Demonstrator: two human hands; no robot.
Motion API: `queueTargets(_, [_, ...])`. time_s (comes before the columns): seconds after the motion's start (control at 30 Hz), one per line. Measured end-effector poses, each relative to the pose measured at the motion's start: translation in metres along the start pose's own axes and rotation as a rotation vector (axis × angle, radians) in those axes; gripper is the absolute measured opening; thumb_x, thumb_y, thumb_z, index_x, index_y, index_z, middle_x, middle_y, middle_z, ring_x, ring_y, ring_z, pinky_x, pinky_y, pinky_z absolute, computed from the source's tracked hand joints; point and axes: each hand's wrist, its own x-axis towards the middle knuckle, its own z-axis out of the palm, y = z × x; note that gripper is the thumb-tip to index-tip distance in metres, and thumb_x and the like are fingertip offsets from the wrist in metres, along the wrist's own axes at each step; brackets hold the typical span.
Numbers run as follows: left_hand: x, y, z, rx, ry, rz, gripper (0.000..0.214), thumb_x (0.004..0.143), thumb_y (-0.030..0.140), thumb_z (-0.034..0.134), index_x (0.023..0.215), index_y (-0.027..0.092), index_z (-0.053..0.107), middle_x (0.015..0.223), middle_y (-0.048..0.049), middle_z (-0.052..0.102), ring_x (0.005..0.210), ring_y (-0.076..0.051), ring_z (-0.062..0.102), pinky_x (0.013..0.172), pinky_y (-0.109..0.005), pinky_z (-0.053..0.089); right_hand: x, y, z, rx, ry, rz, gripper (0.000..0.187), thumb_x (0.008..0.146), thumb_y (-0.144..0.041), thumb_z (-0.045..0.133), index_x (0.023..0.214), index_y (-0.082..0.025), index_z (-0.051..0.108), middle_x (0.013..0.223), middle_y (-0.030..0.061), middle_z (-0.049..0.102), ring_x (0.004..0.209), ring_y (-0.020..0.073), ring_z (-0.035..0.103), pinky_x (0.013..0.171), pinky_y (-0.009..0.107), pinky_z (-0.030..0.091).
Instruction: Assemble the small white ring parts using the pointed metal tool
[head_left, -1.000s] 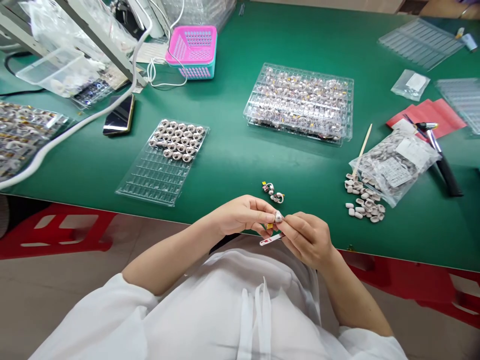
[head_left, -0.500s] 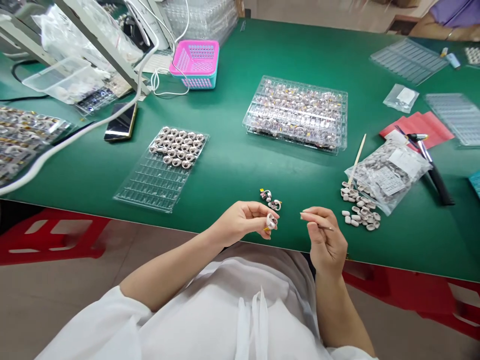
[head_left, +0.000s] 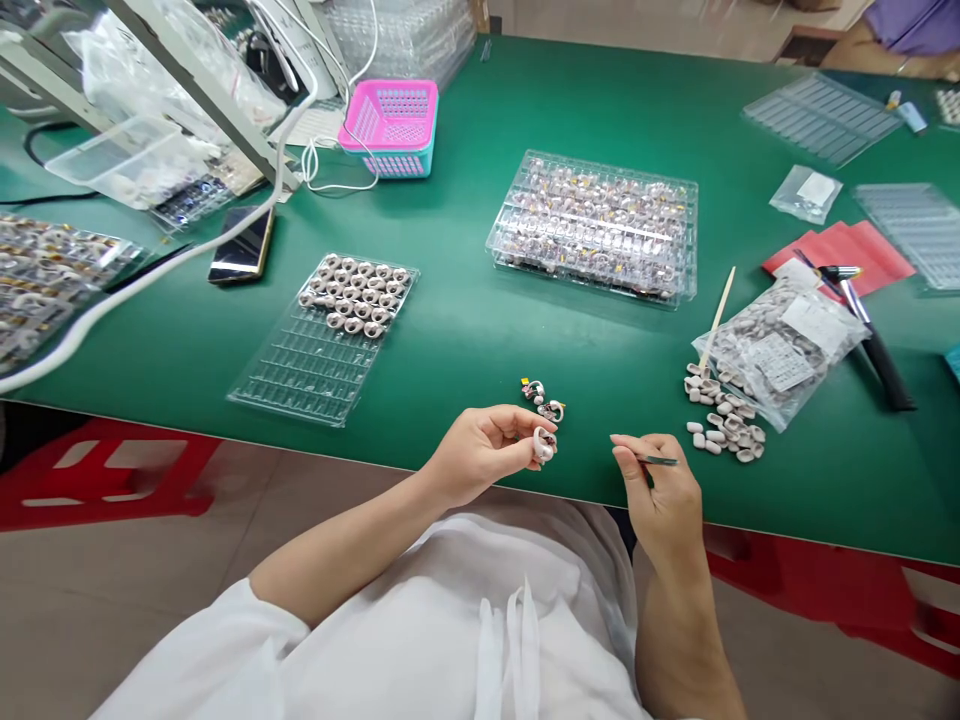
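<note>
My left hand (head_left: 480, 450) pinches a small pale ring-shaped part (head_left: 544, 446) with a dark inside between thumb and fingers, above the near table edge. To its right, apart from it, my right hand (head_left: 664, 495) is closed on a thin metal tool (head_left: 657, 460), perhaps tweezers; its tip is hidden by the fingers. Just beyond my left hand lie two small curved parts with circuitry (head_left: 541, 398), one bearing a yellow tab. Several loose pale shells (head_left: 731, 425) lie to the right of my right hand.
A clear tray (head_left: 300, 375) partly filled with ring parts is at left. Stacked filled trays (head_left: 592, 230) stand ahead. At right are a bag of shells (head_left: 780, 345), a wooden stick (head_left: 718, 315) and a black-handled tool (head_left: 889, 370). A pink basket (head_left: 390, 110), phone (head_left: 241, 245) and white cable (head_left: 187, 240) lie left.
My right hand has shifted slightly right and down, and more of the metal tool shows. My left hand has turned the ring part; its yellow piece no longer shows.
</note>
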Motion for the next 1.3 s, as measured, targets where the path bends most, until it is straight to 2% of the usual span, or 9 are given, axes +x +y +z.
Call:
queueTargets(0.1, [-0.001,0.001,0.002,0.002,0.02,0.016,0.025,0.069,0.028,0.084,0.086,0.012,0.076,0.073,-0.0037,0.074,0.063,-0.011,0.065,0.065,-0.023,0.058,-0.003,-0.01,0.002,0.224,0.022,0.056,0.018,0.097,-0.023,0.057,0.105,-0.024,0.073,0.088,0.004,0.061,0.083,0.018,0.062,0.067,0.032,0.053])
queueTargets(0.2, [-0.001,0.001,0.003,0.018,0.031,0.038,0.025,0.071,0.029,0.083,0.087,0.012,0.076,0.074,-0.0039,0.074,0.064,-0.011,0.065,0.065,-0.024,0.058,-0.004,-0.024,0.007,0.55,0.086,0.113,0.02,0.098,-0.02,0.055,0.103,-0.025,0.074,0.094,0.005,0.063,0.087,0.0189,0.064,0.069,0.034,0.059])
queueTargets(0.27, [-0.001,0.001,0.004,0.029,0.043,0.044,0.025,0.071,0.028,0.083,0.087,0.011,0.076,0.074,-0.0042,0.074,0.064,-0.011,0.065,0.065,-0.024,0.058,-0.003,-0.032,0.01,0.733,0.123,0.108,0.021,0.097,-0.019,0.055,0.104,-0.025,0.074,0.098,0.0058,0.063,0.088,0.0193,0.067,0.071,0.036,0.063])
queueTargets(0.37, [-0.001,0.0,0.007,0.02,0.051,0.053,0.024,0.07,0.027,0.084,0.087,0.011,0.076,0.073,-0.0039,0.074,0.064,-0.011,0.065,0.064,-0.022,0.058,-0.002,-0.041,0.015,0.864,0.127,0.066,0.021,0.096,-0.016,0.057,0.107,-0.024,0.073,0.1,0.0062,0.063,0.085,0.0191,0.07,0.07,0.037,0.065])
queueTargets(0.53, [-0.002,-0.002,0.01,0.004,0.05,0.058,0.025,0.071,0.028,0.084,0.088,0.011,0.076,0.072,-0.0035,0.074,0.064,-0.011,0.066,0.064,-0.022,0.058,-0.003,-0.046,0.024,0.86,0.117,0.005,0.025,0.092,-0.011,0.062,0.11,-0.025,0.072,0.102,0.0066,0.066,0.09,0.021,0.071,0.073,0.039,0.066])
queueTargets(0.73, [-0.002,-0.003,0.011,-0.015,0.039,0.059,0.025,0.071,0.029,0.084,0.087,0.011,0.076,0.074,-0.004,0.075,0.065,-0.012,0.067,0.066,-0.022,0.059,-0.005,-0.047,0.031,0.81,0.13,0.008,0.027,0.09,-0.009,0.064,0.11,-0.026,0.072,0.102,0.0072,0.069,0.092,0.022,0.069,0.075,0.042,0.066])
queueTargets(1.0, [-0.001,-0.002,0.011,-0.021,0.034,0.046,0.026,0.07,0.029,0.084,0.086,0.012,0.075,0.074,-0.0035,0.074,0.064,-0.011,0.067,0.066,-0.022,0.059,-0.003,-0.048,0.034,0.848,0.133,0.007,0.026,0.091,-0.011,0.062,0.11,-0.027,0.072,0.102,0.0065,0.067,0.09,0.0208,0.07,0.073,0.04,0.066])
queueTargets(1.2, [-0.001,-0.001,0.011,-0.01,0.022,0.044,0.023,0.071,0.028,0.084,0.084,0.012,0.075,0.071,-0.0023,0.073,0.061,-0.01,0.065,0.063,-0.022,0.058,-0.002,-0.046,0.039,0.888,0.127,0.023,0.022,0.093,-0.014,0.061,0.107,-0.027,0.073,0.095,0.0066,0.068,0.088,0.0211,0.069,0.067,0.036,0.064])
queueTargets(1.3, [-0.001,-0.001,0.011,0.017,0.032,0.041,0.021,0.071,0.026,0.083,0.084,0.012,0.075,0.071,-0.0022,0.073,0.059,-0.009,0.063,0.061,-0.02,0.057,-0.001,-0.045,0.037,0.85,0.112,0.0,0.024,0.092,-0.013,0.062,0.108,-0.028,0.073,0.097,0.0063,0.07,0.087,0.0208,0.07,0.068,0.036,0.064])
